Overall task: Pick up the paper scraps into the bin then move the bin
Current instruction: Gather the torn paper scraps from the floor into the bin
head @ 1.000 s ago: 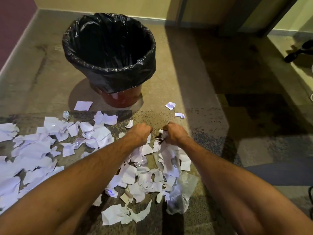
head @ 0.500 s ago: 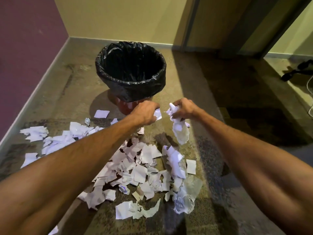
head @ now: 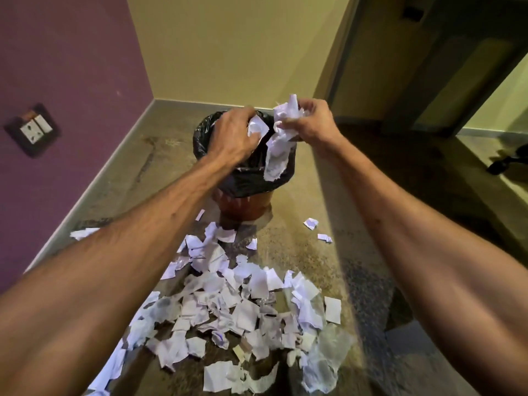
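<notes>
Speckled floor (head: 308, 195) in a purple-and-yellow corner carries the mess. Your left hand (head: 233, 135) curls round a small scrap (head: 256, 127). Your right hand (head: 313, 124) clutches a crumpled wad (head: 278, 147) that trails downward. Both hover over the bin (head: 251, 181), directly beneath them. Most paper scraps (head: 243, 304) lie nearer you, below your forearms. Expect them to be light, limp and easily torn, so bunch handfuls from the heap's middle rather than pinching edges.

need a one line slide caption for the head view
Left hand and right hand hold crumpled paper above the black-lined bin; many scraps litter the floor.
</notes>
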Motion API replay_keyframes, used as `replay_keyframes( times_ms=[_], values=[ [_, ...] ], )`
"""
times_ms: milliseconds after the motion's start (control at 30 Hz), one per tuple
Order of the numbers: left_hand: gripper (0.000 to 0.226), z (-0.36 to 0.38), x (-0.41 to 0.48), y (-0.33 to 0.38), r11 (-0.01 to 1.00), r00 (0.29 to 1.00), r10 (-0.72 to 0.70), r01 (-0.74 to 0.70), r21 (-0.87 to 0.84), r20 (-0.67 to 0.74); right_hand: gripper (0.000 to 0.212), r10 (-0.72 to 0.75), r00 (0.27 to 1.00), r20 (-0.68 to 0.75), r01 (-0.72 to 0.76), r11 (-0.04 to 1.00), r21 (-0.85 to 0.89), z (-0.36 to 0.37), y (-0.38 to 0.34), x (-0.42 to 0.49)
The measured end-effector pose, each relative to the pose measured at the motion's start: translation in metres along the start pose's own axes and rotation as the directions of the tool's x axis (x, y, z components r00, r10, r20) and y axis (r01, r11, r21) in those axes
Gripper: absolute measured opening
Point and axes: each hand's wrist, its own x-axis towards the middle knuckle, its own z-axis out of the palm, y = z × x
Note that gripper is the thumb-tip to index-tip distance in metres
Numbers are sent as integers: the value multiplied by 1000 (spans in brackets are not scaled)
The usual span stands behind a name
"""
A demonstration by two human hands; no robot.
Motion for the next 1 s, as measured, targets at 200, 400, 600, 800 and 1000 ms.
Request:
replay_keyframes(
  times_ms=[200, 400, 600, 800, 1000],
  values=[
    [20, 8, 14, -12, 991, 982, -129, 121, -60, -137, 20, -127, 960, -249, 128, 992, -11, 50, -11, 17],
    [32, 41, 26, -38, 979, 974, -194, 185, -86, -115, 42, -74, 958, -277, 37, 990, -138, 86, 23, 34],
    [44, 74, 13, -62, 957, 953, -280, 286, -38, 118, 58, 12, 998, -62, -37, 904, -427, 90, 54, 39],
    [44, 81, 11, -60, 956, 949, -291, 293, -3, 125, 60, 38, 999, -36, -50, 893, -447, 82, 60, 39],
    [29, 80, 3, -35, 989, 988, -149, 149, -11, 30, 32, -99, 978, -181, 15, 910, -415, 58, 58, 28]
  ],
)
